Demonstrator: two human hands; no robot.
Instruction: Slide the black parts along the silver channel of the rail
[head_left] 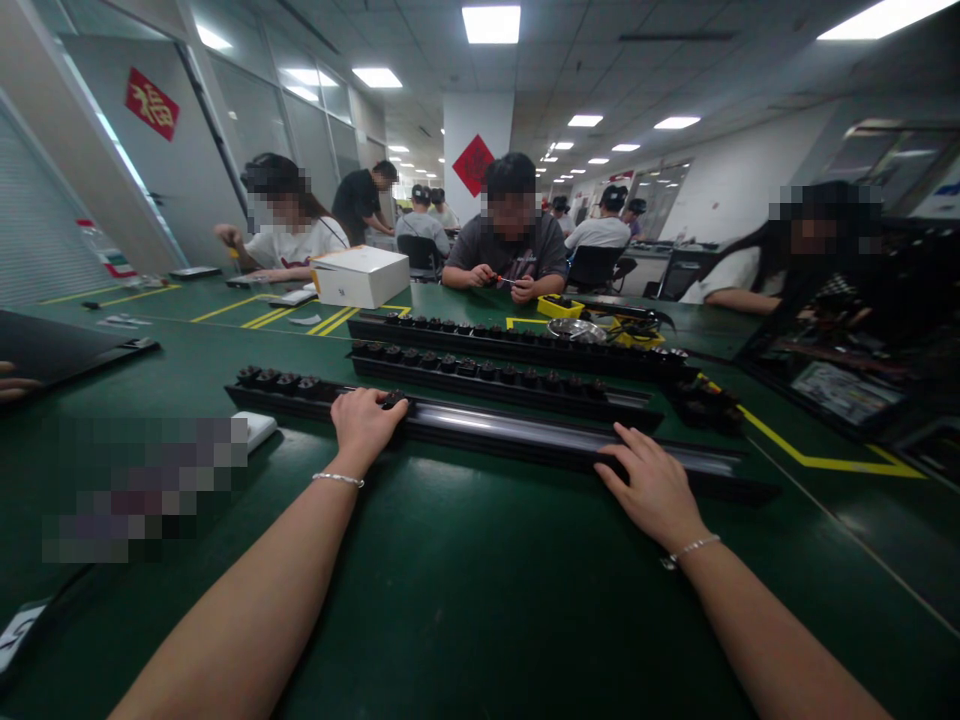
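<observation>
A long black rail [495, 424] with a shiny metal channel lies across the table before me. At its left end, several small round black parts [287, 381] sit in a row. My left hand [361, 425] has its thumb and fingers closed about another black part [394, 400] in the channel. Farther right, my right hand [654, 482] steadies the same rail, fingertips at the far edge and thumb at the near side. Behind it lie two similar rails, a middle rail [480, 380] and a back rail [517, 342], both lined with black parts.
A white box [361, 277] and yellow trays [561, 306] stand beyond the rails, beside a round metal dish [576, 330]. A white power strip [255, 428] lies left. Across the green table a person [506, 240] handles a screwdriver; other people sit at both sides.
</observation>
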